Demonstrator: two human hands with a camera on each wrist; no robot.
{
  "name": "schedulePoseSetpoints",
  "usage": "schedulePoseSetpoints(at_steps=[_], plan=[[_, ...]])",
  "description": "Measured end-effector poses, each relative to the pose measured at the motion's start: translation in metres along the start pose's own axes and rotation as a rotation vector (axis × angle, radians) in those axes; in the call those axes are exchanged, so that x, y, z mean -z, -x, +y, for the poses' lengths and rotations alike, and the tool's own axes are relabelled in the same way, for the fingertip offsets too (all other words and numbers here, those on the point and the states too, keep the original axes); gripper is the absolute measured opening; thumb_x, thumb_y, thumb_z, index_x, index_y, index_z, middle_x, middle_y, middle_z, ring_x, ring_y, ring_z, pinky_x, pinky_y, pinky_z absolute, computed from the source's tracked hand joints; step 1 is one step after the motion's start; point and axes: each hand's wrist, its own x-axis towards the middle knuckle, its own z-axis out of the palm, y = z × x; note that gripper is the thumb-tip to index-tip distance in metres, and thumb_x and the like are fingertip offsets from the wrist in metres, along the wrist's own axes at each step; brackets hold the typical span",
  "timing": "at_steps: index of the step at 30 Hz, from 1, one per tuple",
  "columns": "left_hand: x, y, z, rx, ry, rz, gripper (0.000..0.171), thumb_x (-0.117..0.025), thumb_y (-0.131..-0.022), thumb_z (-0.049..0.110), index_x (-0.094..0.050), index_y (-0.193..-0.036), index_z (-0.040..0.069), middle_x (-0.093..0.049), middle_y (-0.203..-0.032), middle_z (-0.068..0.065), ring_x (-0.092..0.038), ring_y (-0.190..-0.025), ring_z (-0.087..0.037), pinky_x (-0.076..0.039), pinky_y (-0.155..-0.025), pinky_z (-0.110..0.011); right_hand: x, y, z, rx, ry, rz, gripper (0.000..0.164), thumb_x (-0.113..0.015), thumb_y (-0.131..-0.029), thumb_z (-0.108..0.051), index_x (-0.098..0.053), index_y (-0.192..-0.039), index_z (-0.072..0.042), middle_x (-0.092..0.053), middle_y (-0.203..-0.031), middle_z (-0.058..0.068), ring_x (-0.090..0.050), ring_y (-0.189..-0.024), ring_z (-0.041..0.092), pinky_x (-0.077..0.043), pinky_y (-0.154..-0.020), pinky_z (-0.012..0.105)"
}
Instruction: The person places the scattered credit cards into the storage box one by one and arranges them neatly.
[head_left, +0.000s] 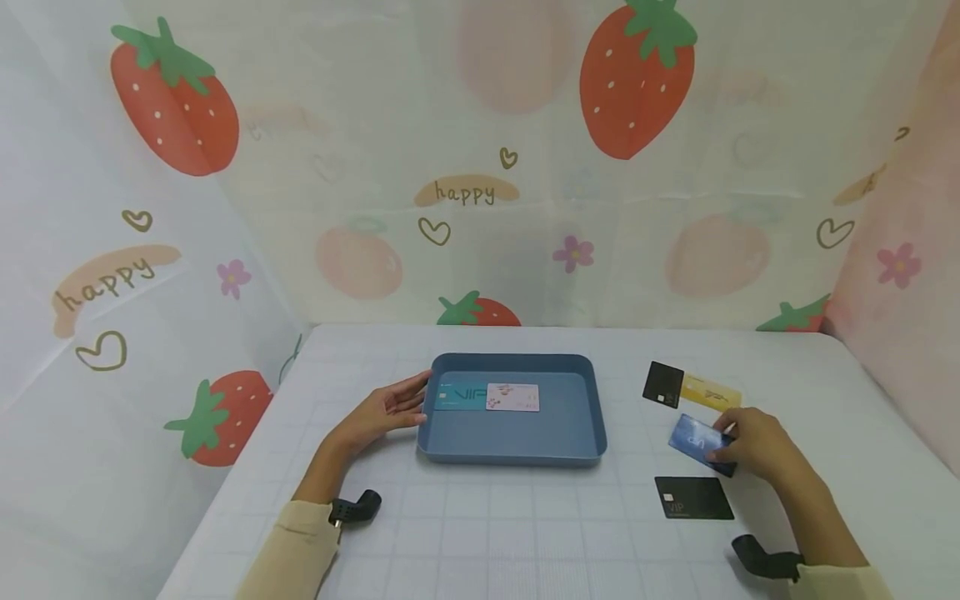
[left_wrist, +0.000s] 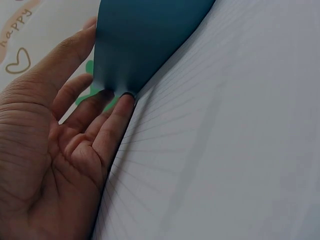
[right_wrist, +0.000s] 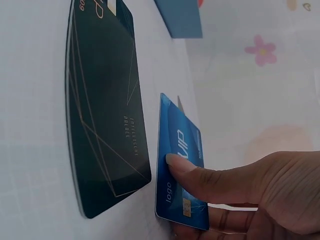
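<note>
My right hand (head_left: 761, 446) pinches a blue VIP card (right_wrist: 176, 155) between the thumb and the fingers behind it, at the card's right end. The card stands tilted in the right wrist view. In front of it a black VIP card (head_left: 694, 498) lies on the table. Behind, another black card (head_left: 663, 384) meets a yellow card (head_left: 711, 392). My left hand (head_left: 382, 414) rests its extended fingertips and thumb against the left wall of a blue-grey tray (head_left: 517, 457). Inside the tray, along its left back, a teal VIP card (head_left: 459, 397) lies beside a pale pink card (head_left: 513, 397).
The white gridded table (head_left: 487, 533) carries everything. A strawberry-patterned cloth (head_left: 525, 275) hangs behind it and along both sides. Black wrist straps with protruding pieces sit on the left wrist (head_left: 356, 507) and the right wrist (head_left: 767, 560).
</note>
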Motion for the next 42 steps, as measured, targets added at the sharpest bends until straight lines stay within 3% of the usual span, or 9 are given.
schedulePoseSetpoints(at_steps=[11, 26, 42], plan=[[-0.001, 0.000, 0.002, 0.003, 0.012, -0.001, 0.078, -0.074, -0.094, 0.007, -0.032, -0.159, 0.009, -0.028, -0.165, -0.010, -0.032, -0.149, -0.031, -0.040, -0.111, -0.023, 0.006, 0.001, 0.005, 0.032, 0.002, -0.023, 0.037, -0.082, -0.081, -0.005, -0.068, -0.112, 0.010, -0.066, -0.090, 0.021, -0.059, -0.079, 0.028, -0.050, -0.065, 0.038], [-0.001, 0.000, -0.002, 0.004, 0.027, -0.005, 0.078, -0.073, -0.094, 0.006, -0.031, -0.160, 0.007, -0.027, -0.166, -0.011, -0.031, -0.149, -0.032, -0.040, -0.110, -0.022, 0.011, 0.001, 0.011, 0.037, -0.047, 0.012, 0.030, -0.075, -0.084, -0.001, -0.065, -0.110, 0.011, -0.064, -0.097, 0.026, -0.060, -0.083, 0.030, -0.054, -0.065, 0.036], [0.000, -0.001, -0.001, -0.002, 0.051, -0.011, 0.079, -0.073, -0.093, 0.004, -0.031, -0.160, 0.007, -0.026, -0.166, -0.011, -0.029, -0.150, -0.033, -0.040, -0.111, -0.023, 0.015, 0.002, 0.011, 0.048, -0.068, 0.048, 0.030, -0.067, -0.091, 0.001, -0.067, -0.120, 0.008, -0.061, -0.110, 0.036, -0.062, -0.080, 0.029, -0.057, -0.063, 0.036]])
